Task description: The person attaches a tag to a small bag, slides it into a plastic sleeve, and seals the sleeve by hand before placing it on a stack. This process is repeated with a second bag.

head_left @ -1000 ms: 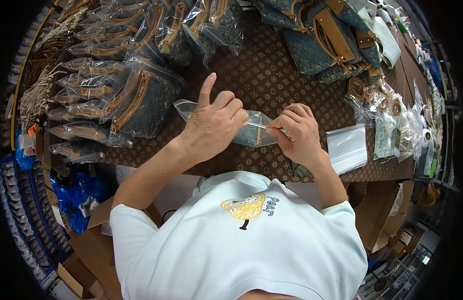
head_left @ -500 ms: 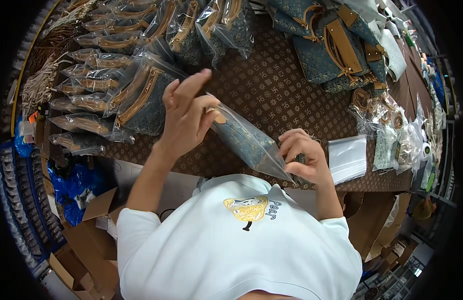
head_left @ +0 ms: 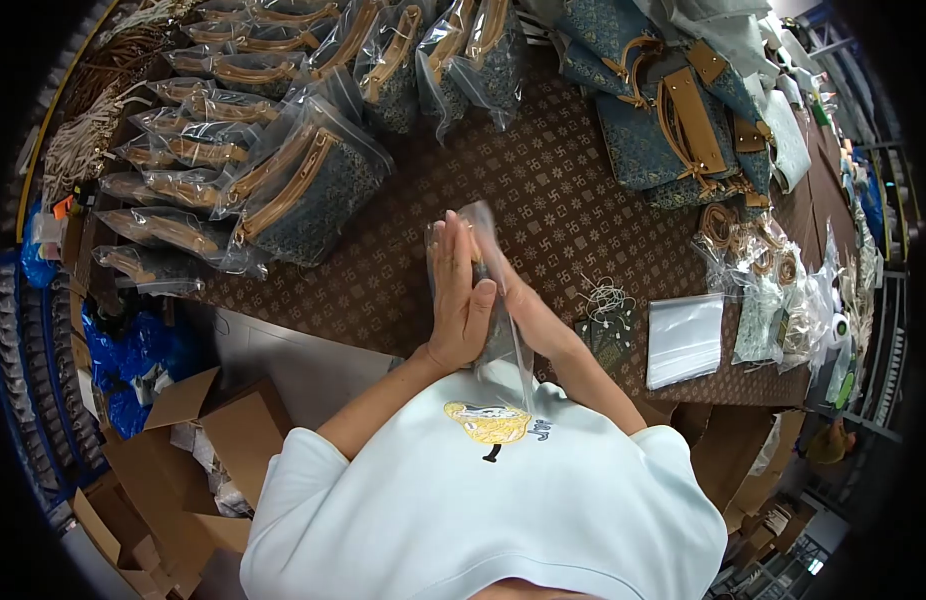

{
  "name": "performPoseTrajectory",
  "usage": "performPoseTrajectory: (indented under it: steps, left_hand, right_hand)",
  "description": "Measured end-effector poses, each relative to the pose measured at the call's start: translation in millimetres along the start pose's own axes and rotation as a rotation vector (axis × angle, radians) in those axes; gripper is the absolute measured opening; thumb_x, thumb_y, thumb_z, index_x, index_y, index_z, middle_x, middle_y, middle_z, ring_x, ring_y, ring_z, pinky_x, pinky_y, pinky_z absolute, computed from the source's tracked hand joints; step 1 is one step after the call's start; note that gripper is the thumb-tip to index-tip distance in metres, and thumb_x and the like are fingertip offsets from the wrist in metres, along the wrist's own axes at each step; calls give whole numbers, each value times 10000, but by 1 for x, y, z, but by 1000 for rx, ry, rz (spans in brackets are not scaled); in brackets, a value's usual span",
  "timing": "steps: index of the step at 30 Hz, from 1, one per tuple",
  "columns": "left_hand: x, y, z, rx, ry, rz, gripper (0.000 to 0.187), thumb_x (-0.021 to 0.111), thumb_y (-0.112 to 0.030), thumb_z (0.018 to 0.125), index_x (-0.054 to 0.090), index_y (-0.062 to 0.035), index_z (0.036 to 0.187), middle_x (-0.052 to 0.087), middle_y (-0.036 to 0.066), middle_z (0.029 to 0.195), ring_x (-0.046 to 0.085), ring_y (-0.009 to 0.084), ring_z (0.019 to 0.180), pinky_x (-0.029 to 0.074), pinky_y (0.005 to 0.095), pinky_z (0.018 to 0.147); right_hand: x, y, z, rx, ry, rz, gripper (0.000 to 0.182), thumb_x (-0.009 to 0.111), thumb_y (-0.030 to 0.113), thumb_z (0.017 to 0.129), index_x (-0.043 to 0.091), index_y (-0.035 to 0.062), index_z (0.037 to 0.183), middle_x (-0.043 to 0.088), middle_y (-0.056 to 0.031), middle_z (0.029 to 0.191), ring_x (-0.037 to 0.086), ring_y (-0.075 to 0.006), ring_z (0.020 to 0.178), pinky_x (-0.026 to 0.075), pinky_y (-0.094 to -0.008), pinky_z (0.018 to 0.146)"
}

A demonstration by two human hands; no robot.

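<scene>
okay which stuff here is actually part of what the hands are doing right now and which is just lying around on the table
In hand:
left hand and right hand, palms pressed flat on either side of the bagged pouch, held upright.

Lying about:
packed pouches on the left
unbagged blue bags at the far right
stack of empty clear bags
loose strings
cardboard boxes below the table

shirt print [head_left: 495,424]: yellow emblem, adjoining lettering partly covered by clear bag [head_left: 498,300], illegible | tablecloth [head_left: 573,200]: repeating ornamental motif, no lettering | bagged pouches [head_left: 283,190]: no readable label | clear bag: no readable print | numbers, brands, signs: none legible
</scene>
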State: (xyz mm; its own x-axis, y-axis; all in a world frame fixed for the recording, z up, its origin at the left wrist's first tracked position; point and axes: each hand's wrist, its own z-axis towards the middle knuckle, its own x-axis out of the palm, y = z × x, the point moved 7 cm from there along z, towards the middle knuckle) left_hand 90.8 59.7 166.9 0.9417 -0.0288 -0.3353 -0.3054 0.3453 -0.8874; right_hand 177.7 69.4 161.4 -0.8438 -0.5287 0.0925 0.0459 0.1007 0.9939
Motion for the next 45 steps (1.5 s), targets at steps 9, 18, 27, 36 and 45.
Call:
performPoseTrajectory:
  steps: [9,18,27,36,45]
  left_hand:
    - [-29,-23,35,320,-17,-59,674,505,-257,915,197,-24,1466,115,154,1548,19,350,1434,-35,505,1131]
    - [-50,-91,61,656,643,458,59,689,-160,746,655,-142,701,595,-52,701,558,169,1036,59,553,1149]
    - [-105,-76,64,544,478,465,69,703,-174,765,656,-165,716,614,-64,734,569,161,1000,130,522,1136]
    - [-199,19,45,-131,290,249,326,714,-346,789,641,-101,992,625,58,1126,490,247,1217,162,459,1133]
    - [-97,92,-5,-416,491,44,648,838,-227,649,562,-95,1221,646,115,1100,580,268,1081,326,427,1027]
  right_hand:
    - [0,51,-19,-57,5,-496,756,652,339,828,301,52,1433,328,-212,1454,410,-355,1292,407,-399,1009]
    - [10,97,-31,-358,-180,-1136,64,679,138,784,643,91,809,613,-31,648,603,-183,535,469,-283,476]
    - [7,95,-31,-400,-99,-1144,126,706,92,744,671,91,865,643,-23,677,624,-168,620,472,-283,492]
    - [-35,68,-25,-205,-325,-1159,573,734,291,780,525,80,1270,662,-143,1047,661,-292,893,528,-370,780]
    - [-17,13,57,-394,102,-583,393,704,159,791,628,86,1169,653,-111,1109,590,-269,1074,376,-417,1005]
